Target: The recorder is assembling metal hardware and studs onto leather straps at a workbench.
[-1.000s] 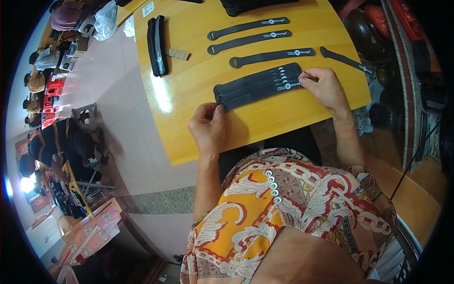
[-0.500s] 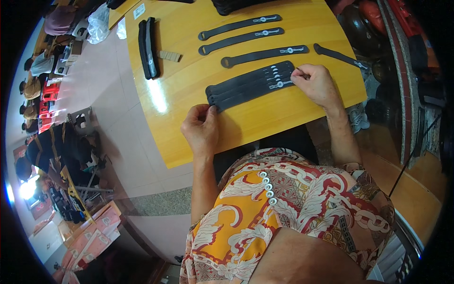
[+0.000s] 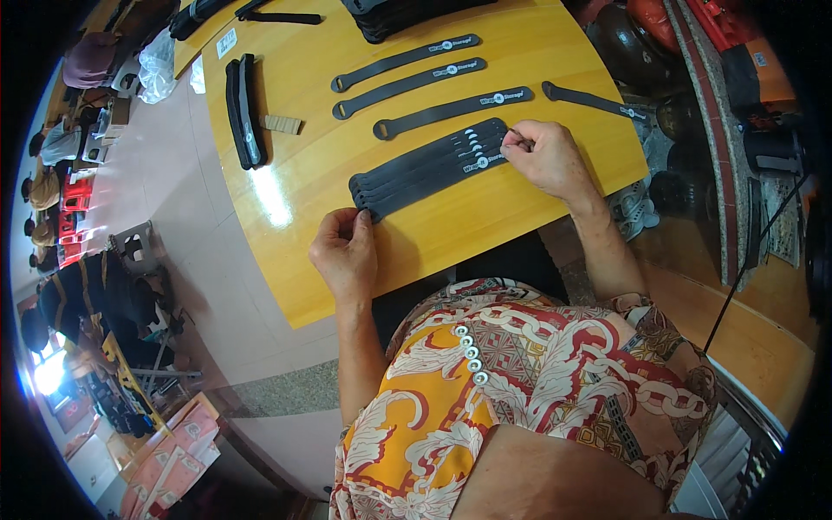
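Several black hook-and-loop straps (image 3: 407, 173) with white print lie fanned in an overlapping row on the yellow table, close to its near edge. My left hand (image 3: 345, 258) pinches the rounded left end of the nearest strap between thumb and fingertips. At the opposite end, my right hand (image 3: 550, 160) is closed in a pinch on the strap's right tip, which the fingers partly cover. Beyond the row lie three single straps, the closest a looped-end strap (image 3: 455, 111). Another loose strap (image 3: 594, 101) rests by the table's right side.
A folded black strap bundle (image 3: 245, 113) lies on the table's left, beside a small tan strip (image 3: 282, 125). At the far edge sits a thick black pile (image 3: 381, 24). Left of the yellow table (image 3: 286, 286) is tiled floor; dark jars (image 3: 631, 48) stand at right.
The whole view has shifted, so table and straps appear farther left and slightly lower. Both hands keep their pinch at the two ends of the strap row.
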Demonstrator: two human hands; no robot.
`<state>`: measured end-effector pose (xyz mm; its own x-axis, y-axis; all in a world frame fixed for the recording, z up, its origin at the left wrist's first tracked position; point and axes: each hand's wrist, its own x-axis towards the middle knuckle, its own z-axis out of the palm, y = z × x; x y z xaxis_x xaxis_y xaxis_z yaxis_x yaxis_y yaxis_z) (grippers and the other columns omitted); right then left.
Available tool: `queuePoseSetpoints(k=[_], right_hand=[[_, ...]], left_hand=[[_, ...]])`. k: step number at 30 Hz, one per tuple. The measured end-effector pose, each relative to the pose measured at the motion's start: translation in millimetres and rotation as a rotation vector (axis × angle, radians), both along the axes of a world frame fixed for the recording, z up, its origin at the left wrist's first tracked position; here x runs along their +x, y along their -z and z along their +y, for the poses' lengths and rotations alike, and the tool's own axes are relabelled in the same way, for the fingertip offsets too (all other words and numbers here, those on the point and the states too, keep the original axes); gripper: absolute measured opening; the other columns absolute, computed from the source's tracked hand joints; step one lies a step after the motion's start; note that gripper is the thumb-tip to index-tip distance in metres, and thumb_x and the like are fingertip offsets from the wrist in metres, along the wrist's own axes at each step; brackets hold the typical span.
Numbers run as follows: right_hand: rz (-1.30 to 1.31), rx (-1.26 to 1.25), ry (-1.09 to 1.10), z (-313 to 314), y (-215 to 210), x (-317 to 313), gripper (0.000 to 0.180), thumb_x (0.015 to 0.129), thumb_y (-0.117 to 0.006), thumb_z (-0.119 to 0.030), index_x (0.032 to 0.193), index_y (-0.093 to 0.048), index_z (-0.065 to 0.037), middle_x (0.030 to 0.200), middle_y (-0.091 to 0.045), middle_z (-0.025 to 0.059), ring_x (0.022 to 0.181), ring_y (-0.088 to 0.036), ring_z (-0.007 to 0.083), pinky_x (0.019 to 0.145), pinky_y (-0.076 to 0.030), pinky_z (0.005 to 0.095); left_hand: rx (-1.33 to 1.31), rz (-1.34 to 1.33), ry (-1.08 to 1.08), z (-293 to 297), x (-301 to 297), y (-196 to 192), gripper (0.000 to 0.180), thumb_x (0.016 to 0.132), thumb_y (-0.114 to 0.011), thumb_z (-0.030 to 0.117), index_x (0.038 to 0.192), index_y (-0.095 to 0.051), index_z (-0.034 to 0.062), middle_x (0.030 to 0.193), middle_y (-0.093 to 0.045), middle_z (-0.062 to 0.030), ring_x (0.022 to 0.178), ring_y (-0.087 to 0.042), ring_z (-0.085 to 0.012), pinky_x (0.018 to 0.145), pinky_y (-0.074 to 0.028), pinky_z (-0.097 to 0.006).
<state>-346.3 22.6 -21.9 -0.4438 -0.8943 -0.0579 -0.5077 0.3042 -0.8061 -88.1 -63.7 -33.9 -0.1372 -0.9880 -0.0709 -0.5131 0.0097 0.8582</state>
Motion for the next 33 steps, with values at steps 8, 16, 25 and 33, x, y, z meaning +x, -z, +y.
queuePoseSetpoints(k=[8, 16, 25, 33], right_hand=[[0.057, -0.001, 0.01, -1.8, -2.0, 4.0, 0.01, 0.075, -0.063, -0.005, 0.071, -0.057, 0.002, 0.059, -0.053, 0.0035, 0.055, -0.048, 0.0093, 0.05, -0.039, 0.0248], [0.199, 0.024, 0.056, -3.3, 2.3, 8.4, 0.015, 0.072, -0.066, -0.009, 0.08, -0.055, 0.0, 0.068, -0.059, 0.0126, 0.06, -0.059, 0.0226, 0.056, -0.046, 0.034], [0.114, 0.061, 0.032, -2.3, -2.9, 1.1, 0.02, 0.072, -0.068, -0.01, 0.083, -0.055, 0.0, 0.07, -0.059, 0.0112, 0.063, -0.058, 0.0204, 0.059, -0.046, 0.0302], [0.363, -0.234, 0.233, 13.3, 5.2, -51.1, 0.02, 0.08, -0.061, -0.012, 0.095, -0.06, 0.0, 0.085, -0.062, 0.0122, 0.076, -0.062, 0.0272, 0.065, -0.048, 0.0348]], left_hand=[[-0.006, -0.057, -0.015, -0.2, -0.7, -1.6, 0.011, 0.076, -0.066, 0.005, 0.081, -0.063, -0.0041, 0.065, -0.062, -0.0085, 0.059, -0.057, -0.0111, 0.059, -0.046, -0.024], [-0.012, -0.297, 0.087, -13.9, -1.0, -16.0, 0.019, 0.072, -0.069, 0.015, 0.074, -0.061, -0.002, 0.062, -0.061, -0.0143, 0.056, -0.059, -0.0236, 0.056, -0.046, -0.033], [0.175, -0.263, 0.213, -28.0, 13.6, -20.1, 0.021, 0.077, -0.067, 0.016, 0.072, -0.059, -0.0025, 0.058, -0.057, -0.0088, 0.051, -0.054, -0.0175, 0.049, -0.042, -0.03], [-0.025, 0.243, 0.08, 4.3, 37.4, 6.4, 0.012, 0.084, -0.062, 0.011, 0.086, -0.056, 0.0001, 0.064, -0.054, -0.001, 0.053, -0.048, -0.0058, 0.044, -0.038, -0.02]])
